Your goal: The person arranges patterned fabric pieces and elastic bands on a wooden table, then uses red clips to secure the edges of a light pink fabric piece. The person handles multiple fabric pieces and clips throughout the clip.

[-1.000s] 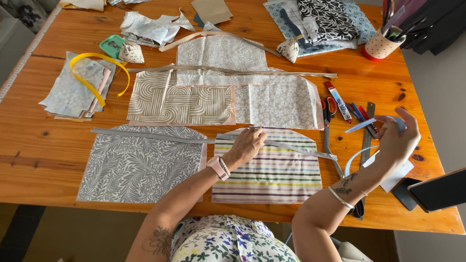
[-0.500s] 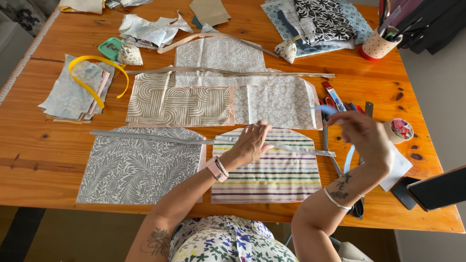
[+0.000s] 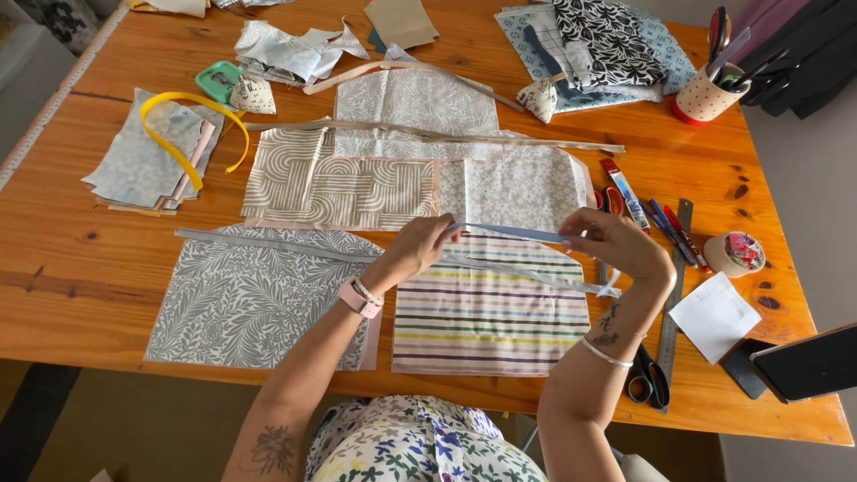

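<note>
Left hand (image 3: pixel 418 251) & right hand (image 3: pixel 611 243) each pinch shut on one end of a pale blue strip (image 3: pixel 511 233), stretched taut btwn them, just above the striped fabric piece (image 3: pixel 491 312). Fingertips hide both strip ends. A grey strip (image 3: pixel 527 270) lies under the grip; it probably touches the stripes. Scissors (image 3: pixel 647 379) partly behind right forearm.

Bare wooden table (image 3: pixel 80 268) open at left, pens (image 3: pixel 665 223), ruler (image 3: pixel 676 295), scissors (image 3: pixel 649 379) crowding right side
</note>
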